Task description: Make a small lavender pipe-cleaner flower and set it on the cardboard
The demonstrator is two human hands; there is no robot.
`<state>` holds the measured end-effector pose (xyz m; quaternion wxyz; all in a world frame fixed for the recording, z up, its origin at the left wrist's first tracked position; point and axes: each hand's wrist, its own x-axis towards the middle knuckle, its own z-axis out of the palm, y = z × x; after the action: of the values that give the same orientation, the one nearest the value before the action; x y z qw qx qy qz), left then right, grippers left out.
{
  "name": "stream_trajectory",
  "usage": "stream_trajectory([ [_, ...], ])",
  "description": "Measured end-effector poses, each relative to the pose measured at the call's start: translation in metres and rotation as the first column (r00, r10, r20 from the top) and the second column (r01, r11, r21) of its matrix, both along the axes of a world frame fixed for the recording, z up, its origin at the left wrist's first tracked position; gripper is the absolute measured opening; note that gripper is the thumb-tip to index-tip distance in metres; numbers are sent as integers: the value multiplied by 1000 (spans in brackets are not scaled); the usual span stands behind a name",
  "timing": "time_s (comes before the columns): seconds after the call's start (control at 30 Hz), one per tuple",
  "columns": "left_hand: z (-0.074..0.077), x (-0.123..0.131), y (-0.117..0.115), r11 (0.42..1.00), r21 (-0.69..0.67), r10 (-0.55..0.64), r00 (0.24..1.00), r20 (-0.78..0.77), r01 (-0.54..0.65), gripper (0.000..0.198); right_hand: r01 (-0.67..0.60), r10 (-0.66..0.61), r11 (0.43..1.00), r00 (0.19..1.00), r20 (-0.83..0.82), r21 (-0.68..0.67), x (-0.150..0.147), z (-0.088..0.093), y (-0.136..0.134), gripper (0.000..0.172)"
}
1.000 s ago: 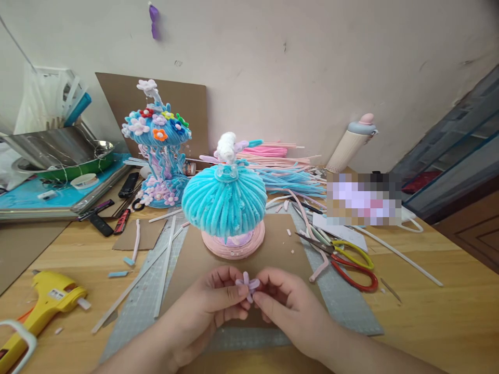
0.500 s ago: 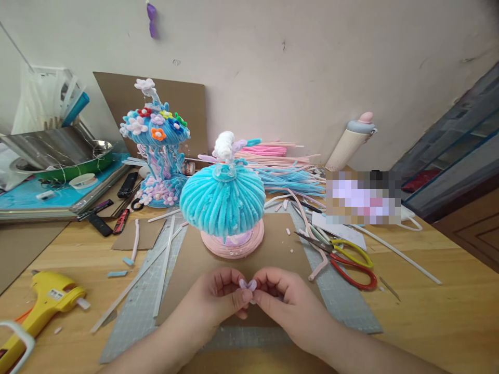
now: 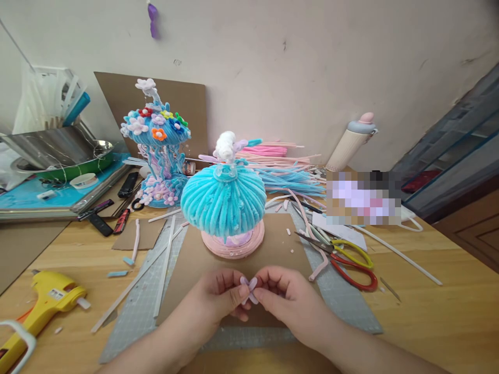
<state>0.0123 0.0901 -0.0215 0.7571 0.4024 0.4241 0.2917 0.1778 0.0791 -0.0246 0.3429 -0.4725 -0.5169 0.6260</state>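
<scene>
A small lilac pipe-cleaner flower (image 3: 249, 289) with looped petals is pinched between my two hands. My left hand (image 3: 223, 296) grips its left side between thumb and fingers, and my right hand (image 3: 284, 297) pinches the right side. Fingertips cover part of the petals. Just beyond them stands a turquoise pipe-cleaner dome (image 3: 224, 202) on a round pink base (image 3: 249, 244), topped by a white fluffy knob (image 3: 225, 145). Both hands are above a brown cardboard sheet (image 3: 280, 259) that lies on a grey cutting mat (image 3: 132, 317).
A yellow glue gun (image 3: 54, 296) lies at the left. Scissors (image 3: 353, 262) with red and yellow handles rest at the right. Behind are a flower-covered blue pipe-cleaner piece (image 3: 158, 135), bundles of pipe cleaners (image 3: 292, 179) and a leaning bottle (image 3: 349, 145).
The petals of the lilac flower are spread wider and show more clearly between my fingertips. Both hands stay in nearly the same place.
</scene>
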Motion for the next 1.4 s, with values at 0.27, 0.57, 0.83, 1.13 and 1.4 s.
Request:
stream_trajectory([
  [0.27, -2, -1, 1, 996, 88, -10, 1000, -30, 12, 29, -12, 12, 1000, 999, 37, -3, 0, -1, -1, 15],
  [0.57, 4, -3, -3, 997, -16, -71, 995, 73, 73, 29, -77, 75, 997, 992, -99, -18, 12, -6, 3, 29],
  [0.83, 5, -5, 0, 994, -89, -47, 991, 125, 58, 24, -86, 87, 996, 993, -82, 27, 9, -13, 6, 27],
  [1.13, 2, -3, 0, 987, -158, 70, 983, 168, -43, 26, -69, 22, 989, 946, -322, -134, 7, -2, 1, 22],
  [1.4, -6, -3, 3, 999, 29, 32, 993, 112, -35, 26, -8, -14, 995, 973, -229, -99, 5, -2, -1, 20],
])
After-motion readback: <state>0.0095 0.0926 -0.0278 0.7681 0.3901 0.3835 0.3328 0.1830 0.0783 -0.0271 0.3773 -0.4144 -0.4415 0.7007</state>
